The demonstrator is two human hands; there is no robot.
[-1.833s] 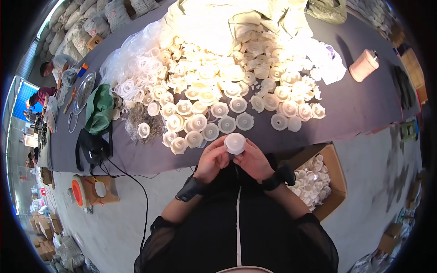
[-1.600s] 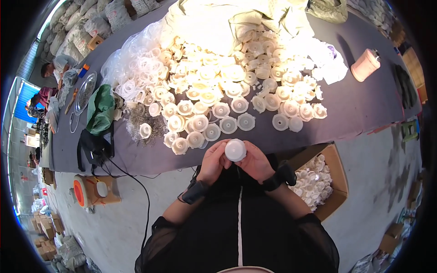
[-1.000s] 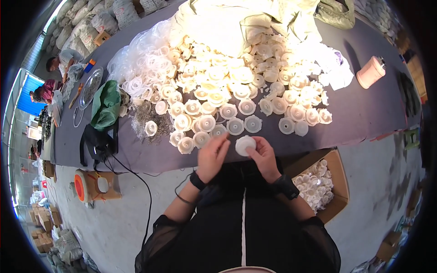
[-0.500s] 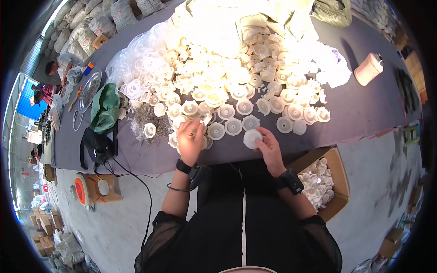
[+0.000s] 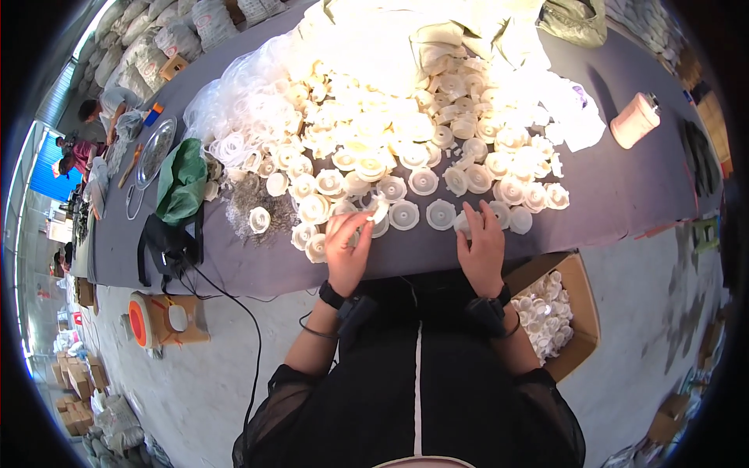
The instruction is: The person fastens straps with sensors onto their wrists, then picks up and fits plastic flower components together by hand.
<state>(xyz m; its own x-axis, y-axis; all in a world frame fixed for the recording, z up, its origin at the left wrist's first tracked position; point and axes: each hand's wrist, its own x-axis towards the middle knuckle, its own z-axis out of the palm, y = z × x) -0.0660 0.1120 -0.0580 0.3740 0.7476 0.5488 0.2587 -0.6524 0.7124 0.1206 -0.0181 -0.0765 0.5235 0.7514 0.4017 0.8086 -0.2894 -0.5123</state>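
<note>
My left hand (image 5: 348, 246) is closed in a pinch on a small white plastic piece (image 5: 378, 208), above the near edge of the pile of parts. My right hand (image 5: 482, 248) has its fingers apart over a round white plastic disc (image 5: 463, 224) at the table's front; the hand partly hides it. Left of that disc, ring-marked round parts (image 5: 441, 215) lie in a loose row, another (image 5: 403, 214) beside them. Just right of my right fingers sits a further disc (image 5: 520, 219).
A large heap of white plastic parts (image 5: 367, 132) covers the table's middle. Clear rings (image 5: 230, 148), small metal bits (image 5: 253, 201) and a green cloth (image 5: 179, 181) lie left. A thread cone (image 5: 635, 121) stands right. Below is a carton (image 5: 587, 312) of white parts.
My right hand has moved right and slightly forward, bringing the disc down to the row and spreading its fingers. My left hand has shifted right, still pinching the small piece.
</note>
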